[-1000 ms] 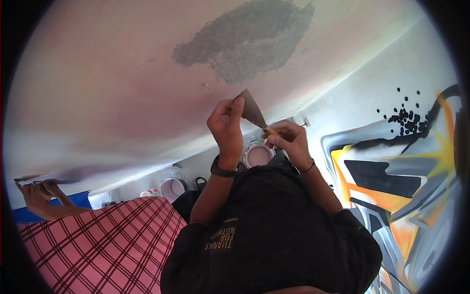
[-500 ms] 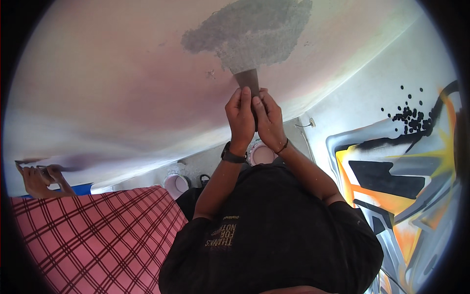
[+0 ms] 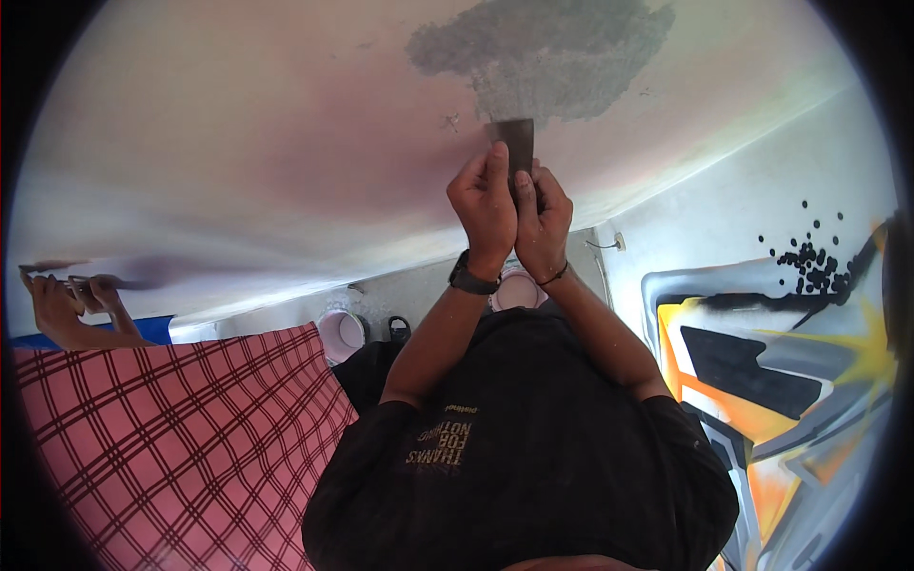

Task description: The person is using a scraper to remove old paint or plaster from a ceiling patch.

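Observation:
Both my hands grip one putty knife (image 3: 515, 143) with a wide dark blade, held upright at the wall in front of me. My left hand (image 3: 487, 209), with a black watch on its wrist, is closed round it with the thumb up along the blade. Pressed against it from the right is my right hand (image 3: 544, 224), also closed on the tool, a thin dark band on its wrist. The handle is mostly hidden by my fingers. The blade's edge lies at the lower border of a rough grey patch (image 3: 571, 57) on the pale pinkish wall (image 3: 286, 143).
At far left another person's hands (image 3: 67, 309) hold a flat tool to the same wall; their pink checked garment (image 3: 190, 409) is close to my left side. A pale bucket (image 3: 343, 333) and another bucket (image 3: 518, 288) stand below. A painted wall (image 3: 752, 371) rises at right.
The view has shifted, so the grey patch sits further right and higher. My hands and the putty knife have moved slightly down from the patch. Both hands keep their hold.

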`<move>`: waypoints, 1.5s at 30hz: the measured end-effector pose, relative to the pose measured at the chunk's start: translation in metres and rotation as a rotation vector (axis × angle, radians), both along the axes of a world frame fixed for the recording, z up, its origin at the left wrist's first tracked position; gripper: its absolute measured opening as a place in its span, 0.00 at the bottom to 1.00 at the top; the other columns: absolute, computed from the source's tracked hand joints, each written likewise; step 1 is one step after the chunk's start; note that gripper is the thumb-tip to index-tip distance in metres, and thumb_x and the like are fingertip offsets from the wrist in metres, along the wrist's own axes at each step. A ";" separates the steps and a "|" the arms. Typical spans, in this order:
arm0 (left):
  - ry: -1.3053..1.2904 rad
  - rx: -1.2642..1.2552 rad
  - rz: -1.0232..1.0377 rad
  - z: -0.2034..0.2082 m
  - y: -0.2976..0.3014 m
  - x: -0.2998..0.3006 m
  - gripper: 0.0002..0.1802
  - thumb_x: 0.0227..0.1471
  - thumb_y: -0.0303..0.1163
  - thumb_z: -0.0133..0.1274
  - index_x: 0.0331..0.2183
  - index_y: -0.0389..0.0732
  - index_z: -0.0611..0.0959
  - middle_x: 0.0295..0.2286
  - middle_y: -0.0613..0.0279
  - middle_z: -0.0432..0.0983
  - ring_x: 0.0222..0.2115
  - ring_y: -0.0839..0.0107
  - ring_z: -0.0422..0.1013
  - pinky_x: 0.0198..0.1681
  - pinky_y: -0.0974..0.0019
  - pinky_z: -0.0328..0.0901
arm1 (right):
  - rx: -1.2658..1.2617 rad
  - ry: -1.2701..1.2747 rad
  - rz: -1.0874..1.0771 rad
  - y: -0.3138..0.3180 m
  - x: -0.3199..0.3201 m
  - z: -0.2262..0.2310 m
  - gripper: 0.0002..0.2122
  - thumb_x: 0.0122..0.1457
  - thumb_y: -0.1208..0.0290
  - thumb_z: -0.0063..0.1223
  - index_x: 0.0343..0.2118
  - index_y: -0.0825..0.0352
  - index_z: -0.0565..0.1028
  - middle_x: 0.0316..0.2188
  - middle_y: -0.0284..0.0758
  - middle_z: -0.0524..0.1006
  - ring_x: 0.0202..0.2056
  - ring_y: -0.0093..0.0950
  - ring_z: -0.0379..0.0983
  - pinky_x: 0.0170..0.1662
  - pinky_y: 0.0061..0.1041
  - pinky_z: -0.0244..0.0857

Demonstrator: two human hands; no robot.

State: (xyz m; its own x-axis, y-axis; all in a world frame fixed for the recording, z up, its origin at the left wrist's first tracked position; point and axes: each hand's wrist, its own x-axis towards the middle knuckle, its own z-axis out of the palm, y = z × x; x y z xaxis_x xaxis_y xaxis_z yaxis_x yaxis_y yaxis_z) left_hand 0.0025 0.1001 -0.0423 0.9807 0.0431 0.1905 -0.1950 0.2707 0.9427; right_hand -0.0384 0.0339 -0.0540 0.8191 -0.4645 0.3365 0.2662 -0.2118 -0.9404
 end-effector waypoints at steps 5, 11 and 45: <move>-0.002 -0.011 0.056 0.003 -0.009 -0.004 0.18 0.62 0.34 0.52 0.24 0.32 0.79 0.19 0.67 0.76 0.20 0.84 0.67 0.22 0.75 0.61 | 0.010 0.007 0.003 -0.003 -0.003 -0.004 0.09 0.66 0.73 0.47 0.31 0.72 0.72 0.22 0.39 0.74 0.24 0.22 0.68 0.28 0.24 0.62; 0.024 -0.003 0.108 0.004 -0.020 -0.012 0.22 0.63 0.36 0.52 0.18 0.36 0.73 0.16 0.75 0.65 0.20 0.85 0.56 0.21 0.73 0.53 | 0.034 0.005 0.032 -0.010 -0.005 -0.009 0.10 0.68 0.72 0.44 0.30 0.70 0.70 0.22 0.28 0.69 0.27 0.14 0.59 0.29 0.17 0.56; -0.020 0.082 0.124 -0.007 -0.039 0.003 0.19 0.62 0.32 0.51 0.21 0.33 0.75 0.16 0.71 0.69 0.20 0.85 0.60 0.21 0.73 0.56 | 0.101 0.008 0.054 -0.030 0.000 -0.010 0.08 0.67 0.73 0.44 0.34 0.72 0.72 0.23 0.37 0.72 0.26 0.19 0.64 0.30 0.22 0.61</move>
State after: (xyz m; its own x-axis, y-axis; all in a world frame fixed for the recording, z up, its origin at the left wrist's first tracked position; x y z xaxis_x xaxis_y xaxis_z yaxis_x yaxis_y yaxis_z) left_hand 0.0053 0.0612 -0.0493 0.9649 0.1472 0.2173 -0.2407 0.1659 0.9563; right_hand -0.0384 0.0043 -0.0642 0.8463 -0.4513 0.2832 0.2666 -0.1015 -0.9585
